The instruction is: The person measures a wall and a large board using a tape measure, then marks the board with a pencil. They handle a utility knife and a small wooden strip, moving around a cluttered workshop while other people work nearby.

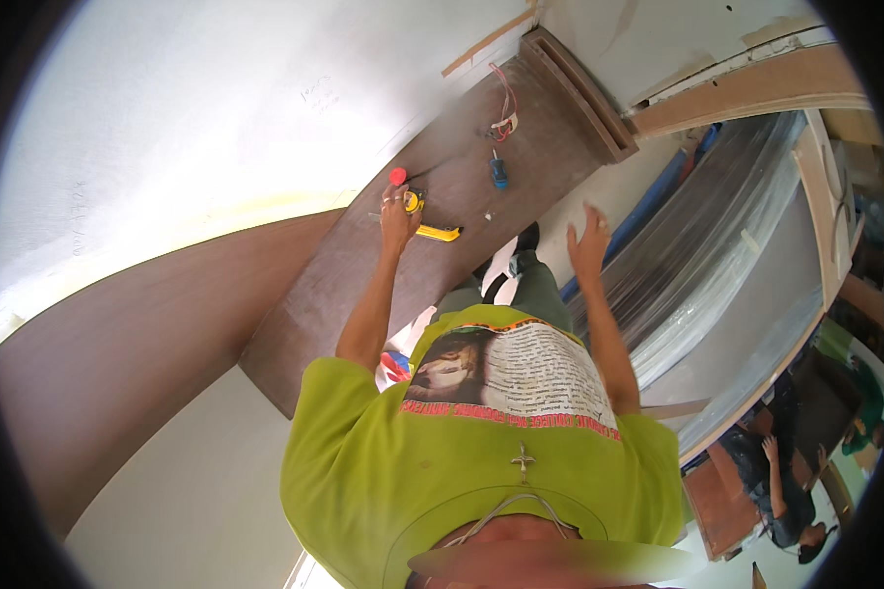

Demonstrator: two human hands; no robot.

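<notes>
One empty right hand point(589, 242) hangs open; over the brown counter point(455, 201), the left hand point(399, 220) curls at a round yellow tape measure point(414, 202), grip unclear, a slim yellow knife point(440, 233) just beside; beyond lies a blue-handled screwdriver point(499, 173).

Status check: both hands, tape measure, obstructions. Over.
Left hand at yellow tape measure, grip unclear. Right hand open, empty. Yellow cutter close beside left hand; blue screwdriver farther off.

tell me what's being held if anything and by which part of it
The left hand has its fingers at the side of the yellow tape measure, but whether they grip it cannot be told. The right hand holds nothing.
</notes>
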